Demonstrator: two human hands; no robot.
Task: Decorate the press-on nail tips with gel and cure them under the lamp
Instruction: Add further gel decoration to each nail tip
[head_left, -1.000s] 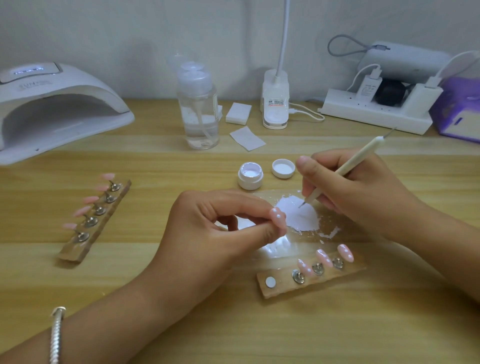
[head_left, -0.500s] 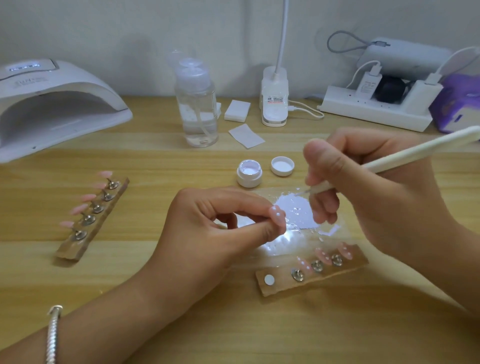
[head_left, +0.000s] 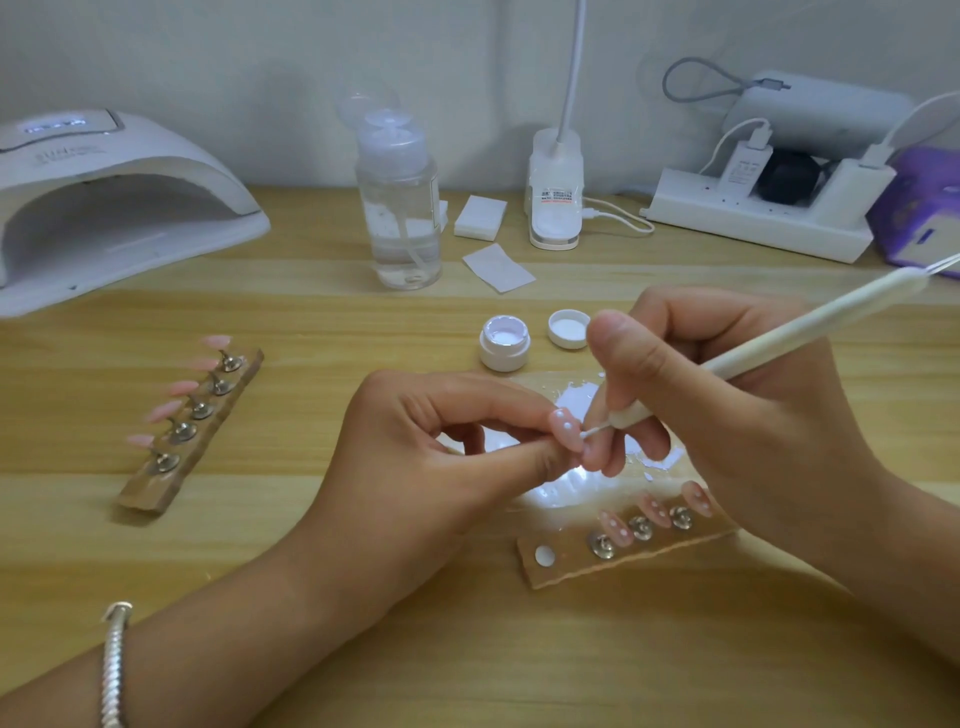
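The left hand (head_left: 415, 457) is pinching a pink nail tip (head_left: 563, 426) between thumb and finger, above the table (head_left: 467, 649). The right hand (head_left: 727, 415) is gripping a white pen (head_left: 779, 338), its thin point right at the nail tip. 3 dotted nails (head_left: 654, 512) are sitting on a wooden strip (head_left: 571, 566) close by, and the lamp (head_left: 104, 208) is standing far left.

The right hand (head_left: 727, 415) has left the gel puddle (head_left: 574, 396), where the tool (head_left: 779, 332) was dipping a second ago. It rose and came across to the left hand (head_left: 441, 457). The tool's point, carrying a small white bead, now sits at the edge of the nail tip (head_left: 563, 423) pinched there (touching or just shy, too fine to tell). The shaft has swung from steep to low, its back end out to the right. The right fingers now cover part of the puddle.
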